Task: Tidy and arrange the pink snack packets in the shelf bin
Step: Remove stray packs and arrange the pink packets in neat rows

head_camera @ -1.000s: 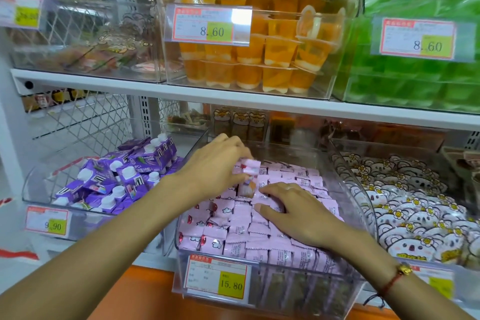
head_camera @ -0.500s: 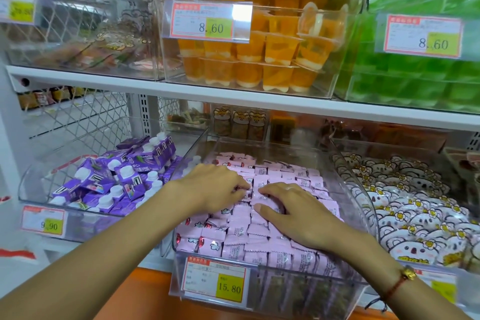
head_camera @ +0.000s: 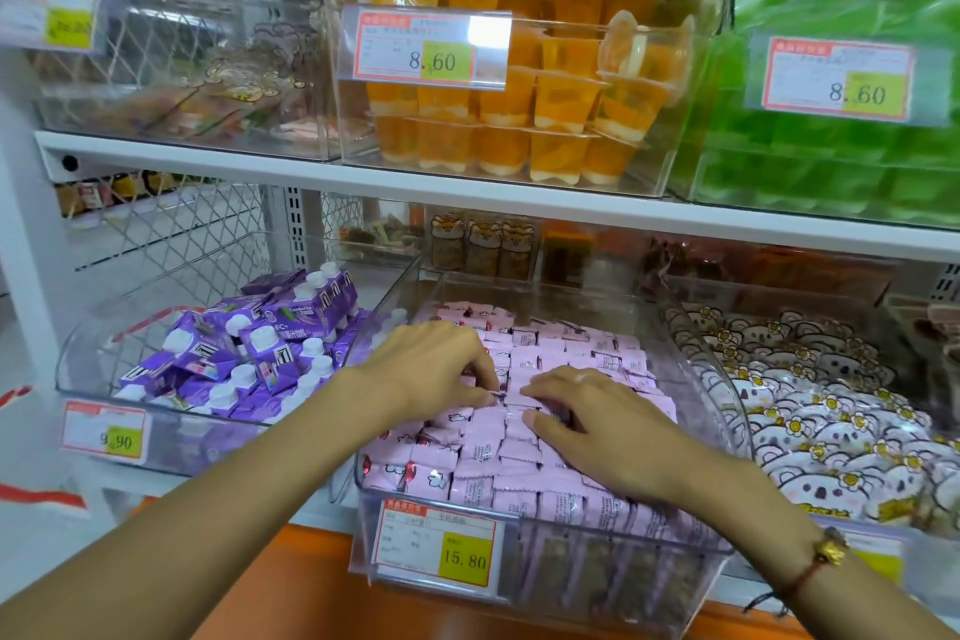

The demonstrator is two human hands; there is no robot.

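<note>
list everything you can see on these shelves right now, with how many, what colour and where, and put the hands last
small pink snack packets: many, pink, in rows in the clear plastic bin, lower shelf, centre
purple cartons with white caps: many, purple, lower left bin
white koala-face packets: many, white, lower right bin
orange jelly cups: many, orange, upper centre bin
green jelly packs: many, green, upper right bin
price tags: at least five, red and yellow, bin fronts
left hand: fingers curled, pinching a packet
right hand: flat on the packets, red bracelet at wrist
</note>
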